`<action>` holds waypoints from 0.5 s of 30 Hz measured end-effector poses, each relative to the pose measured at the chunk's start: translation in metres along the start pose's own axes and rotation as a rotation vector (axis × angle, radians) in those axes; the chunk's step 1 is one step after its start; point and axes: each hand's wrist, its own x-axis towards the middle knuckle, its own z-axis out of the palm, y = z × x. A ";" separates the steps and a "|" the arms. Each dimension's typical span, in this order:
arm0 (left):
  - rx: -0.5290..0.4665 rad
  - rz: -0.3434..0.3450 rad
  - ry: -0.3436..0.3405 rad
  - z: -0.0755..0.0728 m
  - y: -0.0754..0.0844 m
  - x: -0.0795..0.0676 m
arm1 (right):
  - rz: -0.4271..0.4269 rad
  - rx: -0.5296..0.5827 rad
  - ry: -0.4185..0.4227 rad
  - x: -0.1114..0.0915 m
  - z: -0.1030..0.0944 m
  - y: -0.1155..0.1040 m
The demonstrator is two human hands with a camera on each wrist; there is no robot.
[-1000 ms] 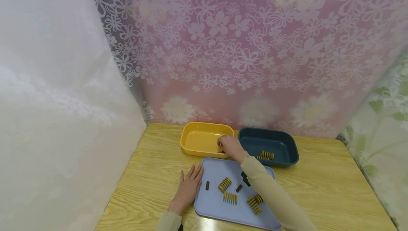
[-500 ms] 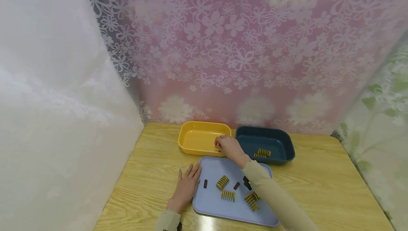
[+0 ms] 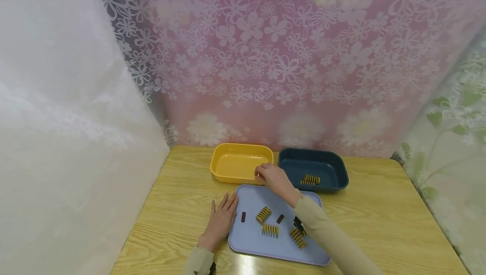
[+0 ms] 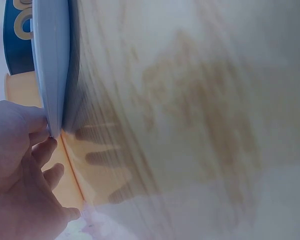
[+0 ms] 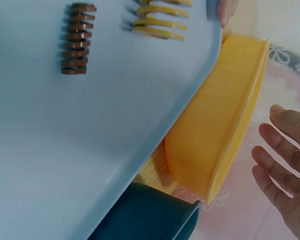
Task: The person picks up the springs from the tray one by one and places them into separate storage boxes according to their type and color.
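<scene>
My right hand (image 3: 276,179) hovers over the front right corner of the yellow bin (image 3: 220,175). In the right wrist view its fingers (image 5: 277,142) are loosely bent with nothing between them. My left hand (image 3: 220,223) lies beside the blue tray (image 3: 258,246), its spread fingers touching the left edge. On the tray are a brown spring (image 3: 243,217) near that edge, a second brown spring (image 3: 280,219), and larger yellow springs: one tilted (image 3: 263,214), one below it (image 3: 270,230), another farther right (image 3: 298,238). My right sleeve covers the tray's right side.
A dark blue bin (image 3: 334,188) stands right of the yellow one, holding yellow springs (image 3: 312,179). Both bins sit behind the tray on a wooden table (image 3: 379,216). A pink floral curtain (image 3: 243,114) hangs directly behind, a white sheet (image 3: 76,140) on the left.
A dark piece showing under my right fingertips a second ago is no longer there. The right hand has drawn slightly toward the front; the left hand stays. The head view has shifted a little.
</scene>
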 end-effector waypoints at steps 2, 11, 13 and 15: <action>-0.001 -0.003 -0.003 0.000 0.000 0.000 | -0.018 0.027 -0.008 -0.004 -0.003 -0.003; 0.006 -0.015 -0.020 0.002 0.000 0.001 | -0.108 0.093 -0.108 -0.032 -0.005 -0.014; 0.012 -0.016 -0.022 0.001 0.001 0.001 | -0.130 0.104 -0.134 -0.038 -0.004 -0.017; 0.010 -0.017 -0.023 0.001 0.001 0.001 | -0.148 0.115 -0.162 -0.045 -0.003 -0.020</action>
